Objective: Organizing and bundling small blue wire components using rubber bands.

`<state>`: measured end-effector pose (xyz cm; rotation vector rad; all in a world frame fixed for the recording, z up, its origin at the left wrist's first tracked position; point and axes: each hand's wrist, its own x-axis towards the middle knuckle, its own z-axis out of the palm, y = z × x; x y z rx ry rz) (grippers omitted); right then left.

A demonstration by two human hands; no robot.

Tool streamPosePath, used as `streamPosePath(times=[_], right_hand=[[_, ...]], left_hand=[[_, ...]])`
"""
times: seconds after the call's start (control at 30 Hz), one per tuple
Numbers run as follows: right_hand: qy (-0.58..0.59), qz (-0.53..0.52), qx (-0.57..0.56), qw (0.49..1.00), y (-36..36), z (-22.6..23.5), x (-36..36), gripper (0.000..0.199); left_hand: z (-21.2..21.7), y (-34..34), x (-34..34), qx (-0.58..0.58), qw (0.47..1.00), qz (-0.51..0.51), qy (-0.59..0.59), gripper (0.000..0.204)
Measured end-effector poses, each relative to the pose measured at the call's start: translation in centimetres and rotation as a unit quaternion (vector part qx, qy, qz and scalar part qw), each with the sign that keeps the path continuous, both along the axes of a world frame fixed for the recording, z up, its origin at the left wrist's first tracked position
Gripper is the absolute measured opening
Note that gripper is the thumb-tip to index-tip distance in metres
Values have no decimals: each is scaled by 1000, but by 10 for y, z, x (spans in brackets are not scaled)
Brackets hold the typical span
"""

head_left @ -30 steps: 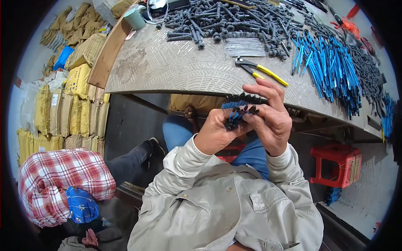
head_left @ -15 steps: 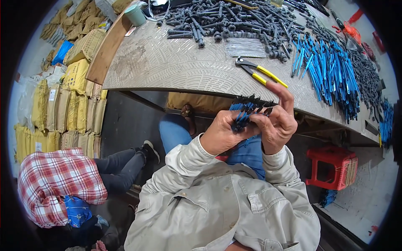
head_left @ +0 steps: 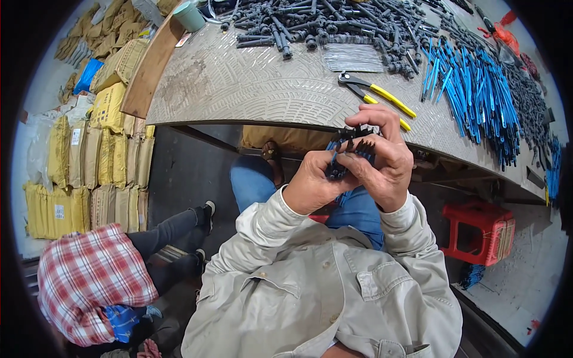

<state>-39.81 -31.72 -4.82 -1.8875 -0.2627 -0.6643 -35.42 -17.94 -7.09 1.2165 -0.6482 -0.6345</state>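
Observation:
Just off the table's near edge, both my hands meet around a bundle of thin blue sticks with black ends (head_left: pixel 332 171). My left hand (head_left: pixel 310 184) is closed around the bundle from the left. My right hand (head_left: pixel 385 164) is curled over the black ends from the right, its fingers bent and gripping them. Much of the bundle is hidden by the fingers. Beyond my right hand lies a pair of cutting pliers with yellow handles (head_left: pixel 391 99), its jaws pointing left.
Dark grey plastic fittings (head_left: pixel 334 24) are heaped along the table (head_left: pixel 233 95), beside a patch of thin metal wires (head_left: pixel 353 58). Many blue sticks (head_left: pixel 480 98) lie at right. A red stool (head_left: pixel 492 238) stands below. Someone in a checked shirt (head_left: pixel 95 280) bends at left, near stacked sacks (head_left: pixel 74 155).
My right hand's raised fingers have bent down and moved left over the black ends. The person in the checked shirt has shifted slightly. The whole view has moved a little.

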Motion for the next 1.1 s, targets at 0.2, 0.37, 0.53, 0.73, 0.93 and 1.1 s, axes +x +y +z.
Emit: streamPosePath(times=[0.2, 0.37, 0.53, 0.73, 0.93, 1.1], right_hand=[[-31, -32, -16, 999, 2, -6, -6, 22], [-84, 74, 103, 988, -3, 2, 0, 33], [-136, 184, 457, 859, -10, -1, 16, 52], [194, 326, 541, 751, 36, -42, -16, 72], [313, 388, 519, 694, 92, -192, -56, 95], [213, 452, 253, 829, 71, -161, -49, 83]], left_hand=[[0, 6, 0, 8, 999, -16, -42, 21], [14, 11, 0, 26, 997, -44, -65, 19], [66, 23, 1, 30, 998, -58, 10, 18], [122, 26, 16, 45, 995, -67, 61, 26], [129, 40, 23, 118, 987, -12, 113, 39], [125, 53, 24, 88, 993, -5, 84, 44]])
